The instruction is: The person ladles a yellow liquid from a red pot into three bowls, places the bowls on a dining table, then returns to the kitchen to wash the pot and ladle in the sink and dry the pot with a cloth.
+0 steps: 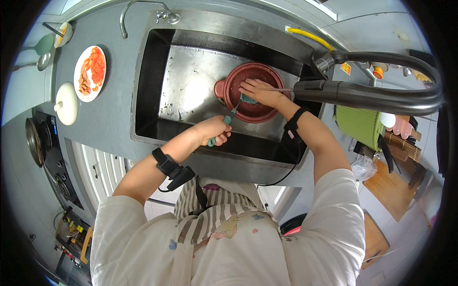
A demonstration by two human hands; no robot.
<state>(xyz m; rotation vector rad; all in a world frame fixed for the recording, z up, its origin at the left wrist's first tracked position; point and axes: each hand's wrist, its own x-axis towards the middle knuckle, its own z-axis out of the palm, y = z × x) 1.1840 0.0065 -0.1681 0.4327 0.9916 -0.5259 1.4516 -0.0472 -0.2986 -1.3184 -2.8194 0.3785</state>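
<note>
My left hand (217, 131) is closed around the green handle of a kitchen utensil (229, 118), at the sink's front edge. Its teal head (248, 99) reaches into a reddish-brown pot (220, 89) with stubby side handles. Inside the pot, my right hand (258, 90) lies over that head with fingers stretched out; palm and thumb are hidden, so I cannot tell whether it grips. A thin stream of water (275, 89) runs from the black pull-down faucet (329, 91) onto the right hand. The pot stands in the right half of a stainless-steel sink (193, 64).
Left of the sink, a white plate (79, 69) bears chopped red pieces and pinkish-brown slices, beside a cream lid (67, 103). A chrome tap (143, 3) arches at the back left. On the right stand a green rack (357, 123) and wooden boards (390, 189). Green scraps dot the sink floor.
</note>
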